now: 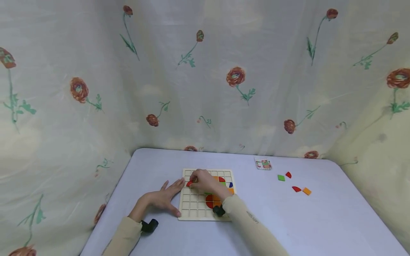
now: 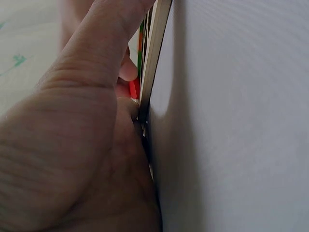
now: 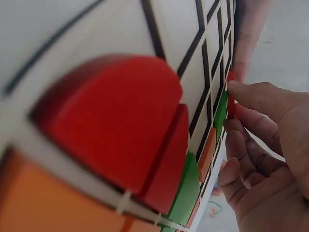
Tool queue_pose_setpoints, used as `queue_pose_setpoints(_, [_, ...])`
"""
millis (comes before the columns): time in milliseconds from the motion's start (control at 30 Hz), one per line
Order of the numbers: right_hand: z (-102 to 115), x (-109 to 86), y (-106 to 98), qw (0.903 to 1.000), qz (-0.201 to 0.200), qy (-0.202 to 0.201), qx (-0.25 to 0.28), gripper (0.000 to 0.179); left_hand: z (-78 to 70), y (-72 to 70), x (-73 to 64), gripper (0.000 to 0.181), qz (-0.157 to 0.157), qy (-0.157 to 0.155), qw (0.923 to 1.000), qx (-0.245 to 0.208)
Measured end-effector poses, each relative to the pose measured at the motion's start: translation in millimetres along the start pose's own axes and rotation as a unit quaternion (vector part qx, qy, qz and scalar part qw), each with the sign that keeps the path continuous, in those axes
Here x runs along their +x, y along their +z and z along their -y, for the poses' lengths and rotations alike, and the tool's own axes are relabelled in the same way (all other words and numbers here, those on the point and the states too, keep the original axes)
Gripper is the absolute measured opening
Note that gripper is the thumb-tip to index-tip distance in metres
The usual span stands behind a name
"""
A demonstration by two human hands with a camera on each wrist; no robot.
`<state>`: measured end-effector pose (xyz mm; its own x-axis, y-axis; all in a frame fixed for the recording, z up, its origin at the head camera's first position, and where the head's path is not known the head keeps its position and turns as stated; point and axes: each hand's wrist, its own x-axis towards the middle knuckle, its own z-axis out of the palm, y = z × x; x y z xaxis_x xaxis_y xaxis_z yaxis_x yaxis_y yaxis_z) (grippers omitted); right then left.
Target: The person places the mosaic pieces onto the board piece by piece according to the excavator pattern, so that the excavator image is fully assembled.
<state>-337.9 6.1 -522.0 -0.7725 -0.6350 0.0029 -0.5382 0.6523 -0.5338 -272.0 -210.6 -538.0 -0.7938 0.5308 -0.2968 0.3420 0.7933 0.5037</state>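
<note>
A pale wooden grid board [image 1: 193,205] lies on the table, holding red, orange, green and blue tiles in its right half. My left hand [image 1: 162,197] rests along the board's left side with fingers spread, fingertips and thumb at the edge. Over the upper left squares, my right hand [image 1: 205,182] pinches a red quarter-circle tile [image 1: 189,184] between thumb and fingers. In the right wrist view this held red tile [image 3: 231,104] is at the board surface, beside a green tile [image 3: 220,113]. Large red tiles [image 3: 120,116] sit close to that camera.
To the board's right lie loose tiles: a green square [image 1: 281,177], an orange square [image 1: 306,191] and two red quarter-circles [image 1: 296,189]. A small printed card [image 1: 263,164] lies near the table's back edge. Flowered cloth [image 1: 205,89] hangs behind and around the table.
</note>
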Motion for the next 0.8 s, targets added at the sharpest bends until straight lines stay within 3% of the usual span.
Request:
queue_pose_setpoints(200, [-1.8,6.4,5.4,0.9999,0.009,0.012,0.003,0.015,0.5,1.8,3.5,0.124,0.002,0.01,0.9999,0.003])
queue_pose_setpoints(600, [0.3,10.2,1.1,0.9992,0.035,0.008,0.02,0.012,0.4,0.0,4.6,0.126,0.0,-0.001,1.0,0.01])
queue_pose_setpoints(800, [-4.8,3.0,-2.1,0.999,0.015,0.011,0.041,0.024,2.9,1.7,4.5,0.125,0.001,-0.01,0.9999,0.01])
